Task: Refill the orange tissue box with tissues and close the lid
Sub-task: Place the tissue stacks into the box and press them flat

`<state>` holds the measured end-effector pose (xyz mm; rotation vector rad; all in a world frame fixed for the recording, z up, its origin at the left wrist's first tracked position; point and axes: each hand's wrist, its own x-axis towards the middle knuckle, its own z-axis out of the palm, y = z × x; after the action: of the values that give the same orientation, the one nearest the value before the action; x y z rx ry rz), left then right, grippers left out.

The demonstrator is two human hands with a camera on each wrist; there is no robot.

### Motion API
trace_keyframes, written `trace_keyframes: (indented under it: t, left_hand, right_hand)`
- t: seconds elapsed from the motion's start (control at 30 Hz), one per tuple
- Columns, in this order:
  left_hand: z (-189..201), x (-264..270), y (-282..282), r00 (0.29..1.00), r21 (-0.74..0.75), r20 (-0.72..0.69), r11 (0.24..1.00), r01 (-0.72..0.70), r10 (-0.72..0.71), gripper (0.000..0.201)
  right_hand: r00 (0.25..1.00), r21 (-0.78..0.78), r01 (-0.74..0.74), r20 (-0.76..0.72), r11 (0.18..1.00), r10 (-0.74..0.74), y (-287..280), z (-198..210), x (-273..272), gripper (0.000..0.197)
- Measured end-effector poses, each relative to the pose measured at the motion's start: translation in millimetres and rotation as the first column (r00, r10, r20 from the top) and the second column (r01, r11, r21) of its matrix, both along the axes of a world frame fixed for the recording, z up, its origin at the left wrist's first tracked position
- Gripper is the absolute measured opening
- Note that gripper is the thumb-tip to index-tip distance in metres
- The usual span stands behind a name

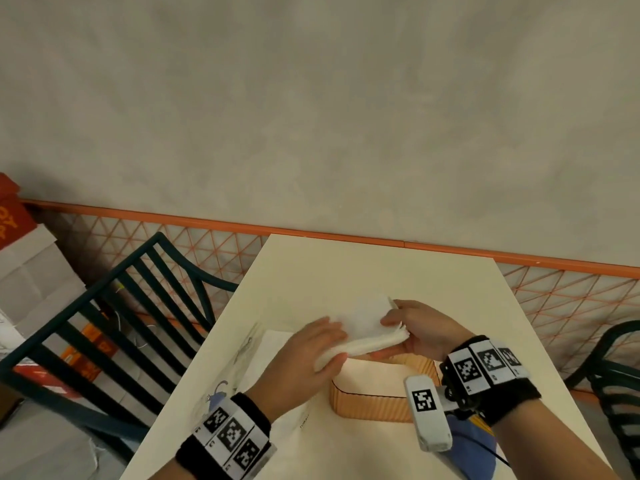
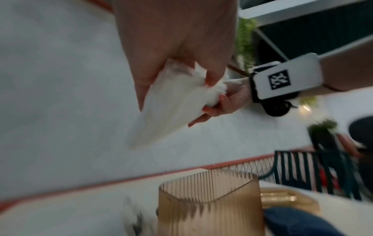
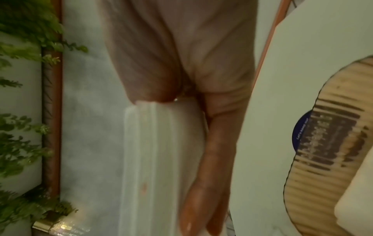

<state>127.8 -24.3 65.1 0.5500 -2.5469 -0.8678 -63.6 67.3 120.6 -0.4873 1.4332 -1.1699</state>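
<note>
A thick white stack of tissues (image 1: 367,327) hangs in the air just above the open orange ribbed tissue box (image 1: 374,403), which stands on the cream table (image 1: 346,268). My left hand (image 1: 311,351) grips the stack's near left end, thumb under and fingers over. My right hand (image 1: 412,327) pinches the far right end. In the left wrist view the tissue stack (image 2: 171,108) sits between both hands above the box (image 2: 210,204). In the right wrist view the tissue stack (image 3: 159,159) runs along my fingers (image 3: 206,175), with the box (image 3: 333,151) at the right.
A clear plastic tissue wrapper (image 1: 242,368) lies on the table left of the box. A blue cloth item (image 1: 474,448) lies at the near right. Dark green chairs (image 1: 114,323) stand on the left and right, against an orange mesh railing (image 1: 571,299).
</note>
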Motion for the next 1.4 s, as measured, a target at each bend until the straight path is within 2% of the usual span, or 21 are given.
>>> trace_keyframes:
  t: [0.03,0.07,0.1,0.13,0.2,0.23,0.27,0.3,0.4,0.47,0.53,0.6,0.7,0.8,0.87,0.97,1.07,1.17,1.23,1.33,1.4]
  left_hand:
    - [-1.7,-2.0,-0.8,0.987,0.189,-0.109,0.977,-0.099,0.121,0.024]
    - [-2.4,-4.5,-2.9,0.945,0.412,-0.158,0.889,-0.2,0.286,0.021]
    - [1.8,-7.1,-3.7,0.89,0.642,-0.129,0.721,-0.26,0.437,0.023]
    - [3.1,-9.3,-7.1,0.85,0.823,-0.047,0.502,-0.264,0.524,0.03]
    - [3.5,-12.3,-15.4,0.869,0.987,0.075,0.091,-0.136,0.489,0.043]
    - [5.1,-14.5,-18.3,0.898,0.997,0.078,-0.04,-0.067,0.433,0.047]
    - [4.9,-17.6,-20.0,0.919,0.995,0.069,-0.097,-0.034,0.387,0.047]
    - [5.1,-22.3,-20.1,0.928,0.995,0.075,-0.089,-0.045,0.364,0.045]
    - [3.7,-35.0,-17.3,0.918,0.973,0.168,0.087,-0.212,0.358,0.045]
    - [0.0,-39.5,-18.2,0.905,0.953,0.177,0.163,-0.256,0.387,0.041]
    - [-0.9,-40.4,-19.0,0.892,0.951,0.168,0.17,-0.259,0.419,0.034]
    - [-3.9,-43.7,-21.7,0.887,0.943,0.166,0.193,-0.27,0.43,0.032]
    - [-6.2,-52.0,-21.9,0.88,0.907,0.176,0.276,-0.32,0.441,0.04]
    - [-4.1,-59.7,-20.4,0.879,0.877,0.172,0.337,-0.342,0.445,0.036]
    - [-4.6,-66.5,-18.9,0.887,0.861,0.154,0.382,-0.337,0.435,0.033]
    - [-11.4,-77.7,-16.2,0.922,0.818,0.146,0.481,-0.316,0.358,0.044]
    - [-22.5,-86.7,-17.6,0.934,0.798,0.153,0.517,-0.309,0.322,0.036]
    - [-33.2,-92.6,-25.1,0.924,0.767,0.182,0.54,-0.347,0.335,0.032]
    - [-39.9,-95.7,-28.7,0.916,0.722,0.225,0.575,-0.386,0.332,0.03]
    - [-53.2,-102.4,-29.9,0.897,0.619,0.337,0.652,-0.439,0.285,0.035]
    - [-59.1,-107.3,-28.5,0.864,0.485,0.434,0.743,-0.461,0.253,0.037]
  right_hand:
    - [0.999,-0.013,0.014,-0.033,1.0,-0.015,2.9,-0.6,-3.5,0.031]
    - [0.998,-0.029,0.025,-0.054,0.999,-0.027,5.9,-0.9,-6.1,0.031]
    - [0.997,-0.044,0.036,-0.066,0.998,-0.039,8.3,-1.5,-8.5,0.031]
    - [0.996,-0.057,0.048,-0.067,0.997,-0.052,10.4,-1.7,-10.2,0.03]
    - [0.996,-0.082,0.071,-0.053,0.994,-0.075,14.2,-1.7,-11.6,0.03]
    - [0.995,-0.092,0.082,-0.051,0.992,-0.087,15.7,-2.2,-11.0,0.029]
    - [0.993,-0.096,0.096,-0.053,0.991,-0.102,16.8,-3.4,-9.3,0.028]
    - [0.991,-0.092,0.118,-0.058,0.989,-0.124,17.3,-5.0,-6.9,0.027]
    - [0.98,-0.046,0.176,-0.081,0.983,-0.179,17.6,-13.8,-1.4,0.028]
    - [0.974,-0.019,0.207,-0.085,0.978,-0.208,18.9,-17.0,-2.1,0.031]
    - [0.963,-0.007,0.258,-0.081,0.966,-0.258,21.8,-20.2,-6.1,0.03]
    - [0.967,0.024,0.242,-0.091,0.97,-0.239,24.9,-24.0,-7.8,0.03]
    - [0.978,0.095,0.188,-0.113,0.978,-0.177,27.0,-29.2,-7.5,0.031]
    - [0.969,0.123,0.223,-0.137,0.967,-0.206,28.8,-33.1,-17.2,0.035]
    - [0.965,0.123,0.238,-0.141,0.963,-0.221,29.8,-36.6,-23.1,0.037]
    - [0.974,0.123,0.175,-0.167,0.977,-0.154,30.9,-44.2,-27.3,0.032]
    - [0.963,0.123,0.197,-0.209,0.973,-0.168,31.6,-49.3,-36.1,0.031]
    - [0.917,0.15,0.291,-0.324,0.945,-0.231,29.5,-53.8,-46.8,0.029]
    - [0.867,0.201,0.332,-0.451,0.922,-0.213,26.7,-59.6,-48.6,0.021]
    - [0.78,0.309,0.31,-0.624,0.899,-0.055,20.4,-73.7,-49.4,0.014]
    - [0.725,0.381,0.282,-0.685,0.88,0.064,16.4,-80.6,-45.6,0.007]
